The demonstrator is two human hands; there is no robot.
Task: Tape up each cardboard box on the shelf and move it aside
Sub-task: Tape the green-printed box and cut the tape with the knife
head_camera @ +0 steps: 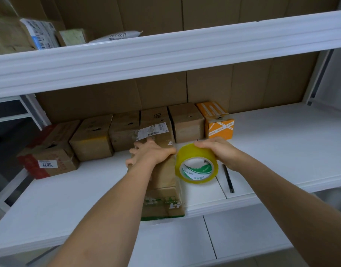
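A long brown cardboard box (165, 176) with a white label lies on the white shelf (88, 193), its near end at the shelf's front edge. My left hand (149, 153) lies flat on top of it, fingers spread, pressing down. My right hand (218, 151) grips a roll of yellowish clear tape (196, 163) just right of the box, the roll held on edge and touching the box's right side. A row of several brown boxes (92, 138) and an orange box (218, 122) stands along the back of the shelf.
A black pen-like tool (228, 178) lies on the shelf right of the tape. A red-taped box (48, 160) sits at the far left. An upper shelf beam (165, 53) carries parcels. Bare shelf surface stretches to the right.
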